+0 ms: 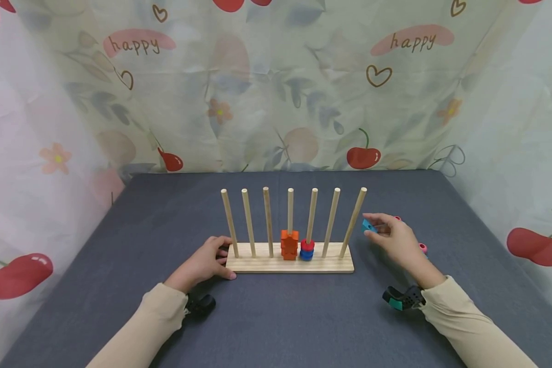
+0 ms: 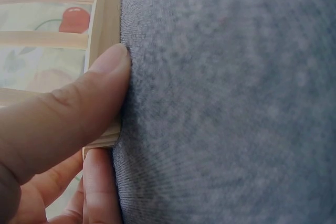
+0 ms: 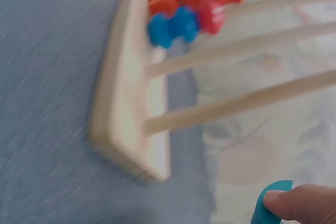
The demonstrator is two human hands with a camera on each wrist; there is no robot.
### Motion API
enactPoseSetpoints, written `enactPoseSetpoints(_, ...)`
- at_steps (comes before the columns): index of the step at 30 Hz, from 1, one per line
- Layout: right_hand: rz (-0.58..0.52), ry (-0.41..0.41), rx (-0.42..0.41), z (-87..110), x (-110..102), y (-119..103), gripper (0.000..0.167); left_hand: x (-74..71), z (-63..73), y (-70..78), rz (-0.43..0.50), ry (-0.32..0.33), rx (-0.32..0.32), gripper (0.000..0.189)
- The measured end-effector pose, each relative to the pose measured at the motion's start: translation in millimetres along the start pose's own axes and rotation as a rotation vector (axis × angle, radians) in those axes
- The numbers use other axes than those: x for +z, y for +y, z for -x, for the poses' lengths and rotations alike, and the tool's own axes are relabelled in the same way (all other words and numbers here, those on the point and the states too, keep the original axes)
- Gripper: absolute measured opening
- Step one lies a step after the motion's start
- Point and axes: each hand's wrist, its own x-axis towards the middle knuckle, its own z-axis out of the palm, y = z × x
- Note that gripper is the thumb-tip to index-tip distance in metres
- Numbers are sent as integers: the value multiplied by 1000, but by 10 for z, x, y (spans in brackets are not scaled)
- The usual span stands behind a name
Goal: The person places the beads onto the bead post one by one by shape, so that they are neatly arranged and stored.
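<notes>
A wooden peg stand with several upright pegs stands on the table. My left hand holds its left end, thumb along the front edge and fingers round the end; the left wrist view shows the thumb against the wood. Orange notched pieces are stacked on the middle peg. Beside them, a red bead sits on top of blue beads. Just right of the rightmost peg, my right hand pinches a small blue block with a hole, raised off the table. The block appears teal in the right wrist view.
Partly hidden behind the right hand and wrist, some small pieces, one with a pink-red top, lie on the dark cloth-covered table. Patterned curtains close in the back and both sides.
</notes>
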Motion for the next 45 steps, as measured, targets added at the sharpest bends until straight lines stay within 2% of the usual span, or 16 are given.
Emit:
enactPoseSetpoints(4, -76, 22, -10, 54, -82, -171, 46, 0, -2, -6, 1, -1, 1, 83)
enactPoseSetpoints(7, -107, 70, -45, 85, -134, -293, 43, -1, -5, -7, -3, -1, 3, 82)
enactPoseSetpoints(17, -304, 305, -196, 198, -361, -654, 37, 2, -6, -4, -9, 4, 12, 81)
enactPoseSetpoints(20, -384, 343, -233, 218, -412, -751, 35, 3, -6, -2, -10, 7, 10, 81)
enactPoseSetpoints(26, -601, 337, -346, 233, -470, -933, 35, 10, -8, -3, -5, 6, 11, 81)
enactPoseSetpoints(32, -686, 273, -456, 218, -448, -1056, 35, 13, -14, -13, -1, 4, 13, 80)
enactPoseSetpoints(35, -688, 274, -479, 199, -412, -1100, 34, 13, -16, -18, -2, 5, 12, 80)
enactPoseSetpoints(45, -561, 254, -477, 82, -262, -1161, 34, 10, -17, -12, -11, 6, 6, 81)
